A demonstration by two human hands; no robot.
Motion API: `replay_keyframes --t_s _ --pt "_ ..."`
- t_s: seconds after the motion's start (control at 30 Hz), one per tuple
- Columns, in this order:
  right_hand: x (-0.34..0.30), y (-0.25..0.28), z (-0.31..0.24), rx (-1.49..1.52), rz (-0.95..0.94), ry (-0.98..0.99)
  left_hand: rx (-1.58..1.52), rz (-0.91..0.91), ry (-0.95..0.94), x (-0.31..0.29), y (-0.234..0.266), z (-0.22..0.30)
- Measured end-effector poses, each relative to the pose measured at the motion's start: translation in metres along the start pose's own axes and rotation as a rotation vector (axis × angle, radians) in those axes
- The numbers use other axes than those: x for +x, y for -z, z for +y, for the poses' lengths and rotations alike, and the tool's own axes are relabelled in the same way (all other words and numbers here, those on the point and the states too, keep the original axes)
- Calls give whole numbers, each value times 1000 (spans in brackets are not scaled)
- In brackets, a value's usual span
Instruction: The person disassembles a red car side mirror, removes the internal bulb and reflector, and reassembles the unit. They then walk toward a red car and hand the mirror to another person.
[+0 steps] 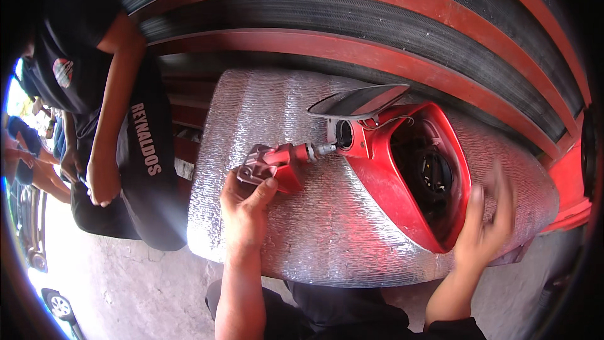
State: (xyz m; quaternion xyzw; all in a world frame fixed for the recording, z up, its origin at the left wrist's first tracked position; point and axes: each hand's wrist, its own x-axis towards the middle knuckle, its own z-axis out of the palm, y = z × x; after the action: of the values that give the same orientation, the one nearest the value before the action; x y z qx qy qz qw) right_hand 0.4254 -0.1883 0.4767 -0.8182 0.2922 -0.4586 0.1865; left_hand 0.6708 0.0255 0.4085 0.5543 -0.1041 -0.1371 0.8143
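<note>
My left hand [247,204] grips a red-and-grey mounting bracket [284,167], thumb on its near side. From the bracket a metal shaft [322,149] points right, its tip at the round socket [343,135] of a red side mirror housing [393,204]. Whether the tip sits inside the socket I cannot tell. The housing lies with its hollow up, showing a black round mechanism [434,170] inside. Behind it, the mirror glass [362,102] rests tilted against the housing. My right hand [484,226] is open beside the housing's right rim, fingers raised and slightly blurred.
Silver foil-covered padding [251,107] lies under the parts. Red and black slats [352,12] run along the far side. A person in black [119,107] sits close on the left. Further left are other people's legs [38,164] and a car wheel [60,305].
</note>
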Motion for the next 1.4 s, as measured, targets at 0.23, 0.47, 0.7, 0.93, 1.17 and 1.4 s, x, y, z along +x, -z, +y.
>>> replay_keyframes --t_s 0.23,0.47,0.7,0.93,1.17,1.4 --pt "-29 -70 -104 -66 -805 109 30 -10 60 -15 -1 5" --pt "-27 -127 -86 -356 -702 200 82 -49 81 -13 8 2" --pt "-35 -132 -81 -402 -621 201 -4 -124 69 -11 15 -3" --pt "-53 -155 -59 515 -467 -398 -69 -147 124 -14 10 1" --pt "-43 -167 -59 1263 -448 -977 -203 -159 118 -15 16 -6" --pt "-52 -179 -66 1528 -290 -1017 -233 -168 94 -14 18 -11"
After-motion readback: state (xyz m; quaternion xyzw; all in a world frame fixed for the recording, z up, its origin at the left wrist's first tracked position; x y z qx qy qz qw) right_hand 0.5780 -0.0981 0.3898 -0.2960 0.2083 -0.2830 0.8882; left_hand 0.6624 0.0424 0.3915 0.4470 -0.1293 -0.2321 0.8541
